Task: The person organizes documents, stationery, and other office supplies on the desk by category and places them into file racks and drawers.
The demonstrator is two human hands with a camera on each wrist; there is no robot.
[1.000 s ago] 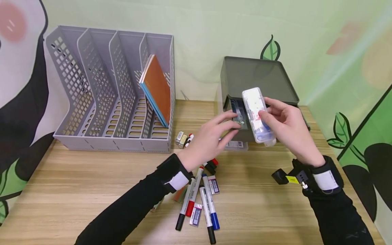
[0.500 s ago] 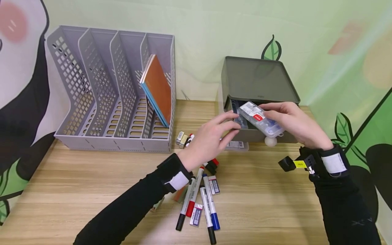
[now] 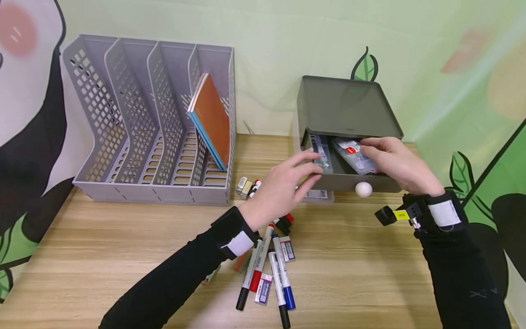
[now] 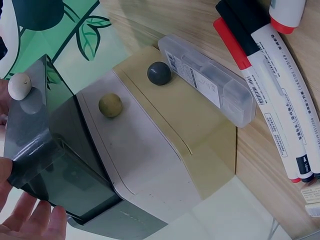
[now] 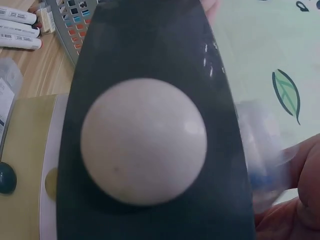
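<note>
My right hand [image 3: 396, 160] pinches a clear plastic case [image 3: 353, 155] with a red and white label and blue contents. The case lies tilted low inside the open top drawer [image 3: 380, 183] of a dark grey drawer unit [image 3: 349, 105]. Another clear case [image 3: 322, 155] is along the drawer's left side. My left hand [image 3: 283, 185] has its fingertips at the drawer's front left corner and holds no loose item. In the left wrist view, its fingers [image 4: 37, 217] touch the drawer's edge. A white round knob [image 5: 144, 142] on the drawer front fills the right wrist view.
A grey file rack [image 3: 152, 192] with notebooks [image 3: 211, 121] stands at the left. Markers [image 3: 279, 288] and boxed erasers [image 3: 263, 289] lie in front. Below the drawer, a clear case [image 4: 210, 80] rests beside the unit's lower drawers [image 4: 130, 145]. Small boxes [image 3: 243, 187] sit by the rack.
My right hand has tipped the clear case over and lowered it from above the drawer front into the drawer. The left hand has stayed at the drawer's corner.
</note>
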